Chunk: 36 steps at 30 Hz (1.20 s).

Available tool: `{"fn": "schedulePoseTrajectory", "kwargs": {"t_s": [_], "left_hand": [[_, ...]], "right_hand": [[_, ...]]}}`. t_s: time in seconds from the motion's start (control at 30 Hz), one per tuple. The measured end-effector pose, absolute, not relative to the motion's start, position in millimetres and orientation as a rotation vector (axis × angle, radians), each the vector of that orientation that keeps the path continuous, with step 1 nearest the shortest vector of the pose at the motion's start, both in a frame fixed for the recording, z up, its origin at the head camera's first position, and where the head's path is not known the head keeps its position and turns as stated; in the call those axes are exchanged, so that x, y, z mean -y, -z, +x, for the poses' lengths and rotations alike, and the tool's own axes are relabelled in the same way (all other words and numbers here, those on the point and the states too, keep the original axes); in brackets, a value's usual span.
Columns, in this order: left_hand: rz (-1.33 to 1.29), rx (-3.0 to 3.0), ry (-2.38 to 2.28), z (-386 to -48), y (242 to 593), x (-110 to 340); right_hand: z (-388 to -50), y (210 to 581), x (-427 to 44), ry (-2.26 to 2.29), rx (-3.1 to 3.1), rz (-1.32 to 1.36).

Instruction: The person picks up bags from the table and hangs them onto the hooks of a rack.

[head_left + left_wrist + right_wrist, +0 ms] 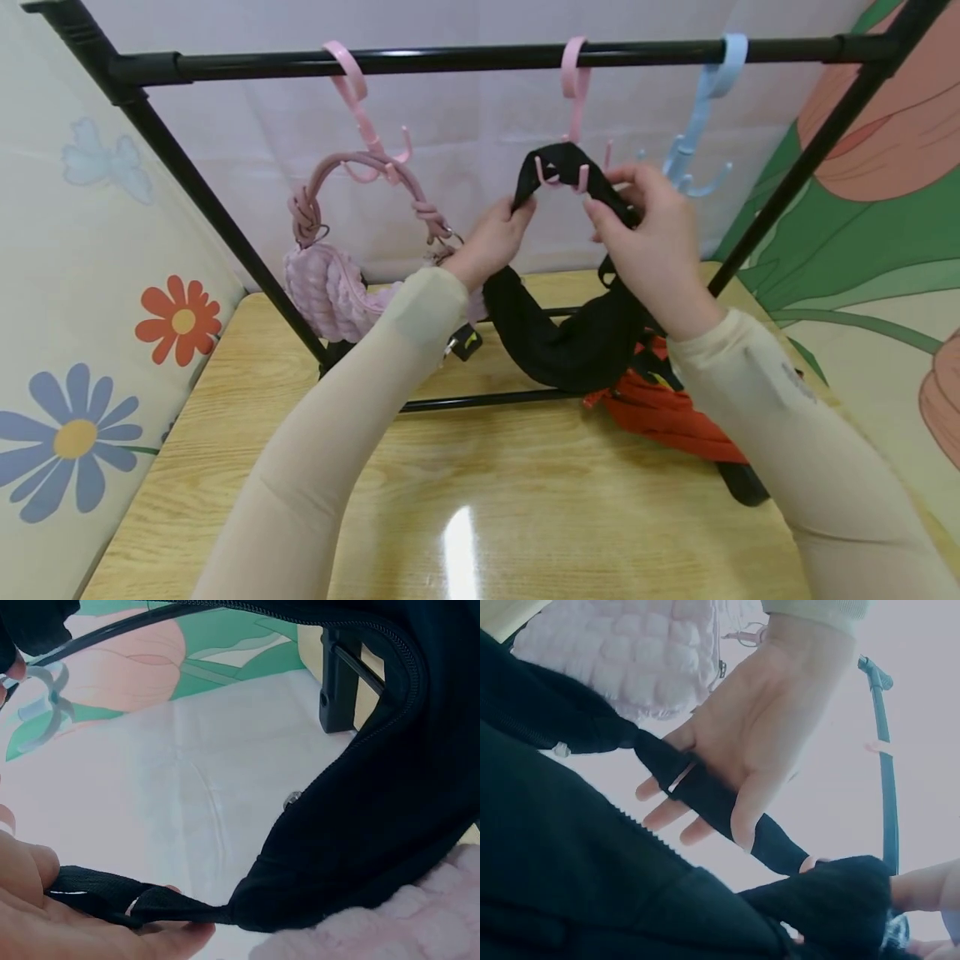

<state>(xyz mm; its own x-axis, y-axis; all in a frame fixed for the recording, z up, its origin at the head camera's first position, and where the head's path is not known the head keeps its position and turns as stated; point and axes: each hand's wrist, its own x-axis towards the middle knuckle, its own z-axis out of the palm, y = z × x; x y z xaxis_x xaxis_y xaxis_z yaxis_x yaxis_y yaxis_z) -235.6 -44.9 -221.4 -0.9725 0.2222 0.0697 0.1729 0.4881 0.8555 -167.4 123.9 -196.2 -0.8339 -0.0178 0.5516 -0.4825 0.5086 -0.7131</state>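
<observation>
Hold the flat black fabric strap [558,154] of the crescent-shaped black cloth bag [562,350] spread in an arch at the prongs of the middle pink plastic hook [575,92], hung from the round black rail [465,62]. With the left hand [493,237], pinching one side of the strap between thumb and fingers, parted only by the cloth; with the right hand [656,233], likewise nipping the other side, near the light blue plastic hook [697,108]. Lower both sides evenly, best aiming for a seat behind the upturned prong tips rather than across one. Before easing either pinch, check for twists and test for weight on the hook; impossible to tell yet whether borne there. Let the bag sag freely, minding possible snags on the puffy pale pink bag [330,287] to the left and the orange-red cloth bag [667,408] to the lower right, above the wood-grained surface [420,475].
</observation>
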Motion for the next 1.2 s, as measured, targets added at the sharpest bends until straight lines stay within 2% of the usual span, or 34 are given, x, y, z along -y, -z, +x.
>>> {"fn": "schedulePoseTrajectory", "kwargs": {"t_s": [0.4, 0.57, 0.83, 1.2], "left_hand": [[0.387, -2.685, -1.534, -231, 224, 54], [0.436, -2.726, -1.554, -222, 222, 53], [0.345, -2.726, -1.606, -204, 216, 54], [0.43, -2.724, -1.667, -184, 223, 60]], "right_hand": [[-165, 200, -123, -1.224, 2.365, 0.413], [-168, 203, -127, -1.237, 2.366, 0.383], [-167, 204, -138, -1.259, 2.38, 0.356], [-160, 208, -151, -1.266, 2.382, 0.31]]}}
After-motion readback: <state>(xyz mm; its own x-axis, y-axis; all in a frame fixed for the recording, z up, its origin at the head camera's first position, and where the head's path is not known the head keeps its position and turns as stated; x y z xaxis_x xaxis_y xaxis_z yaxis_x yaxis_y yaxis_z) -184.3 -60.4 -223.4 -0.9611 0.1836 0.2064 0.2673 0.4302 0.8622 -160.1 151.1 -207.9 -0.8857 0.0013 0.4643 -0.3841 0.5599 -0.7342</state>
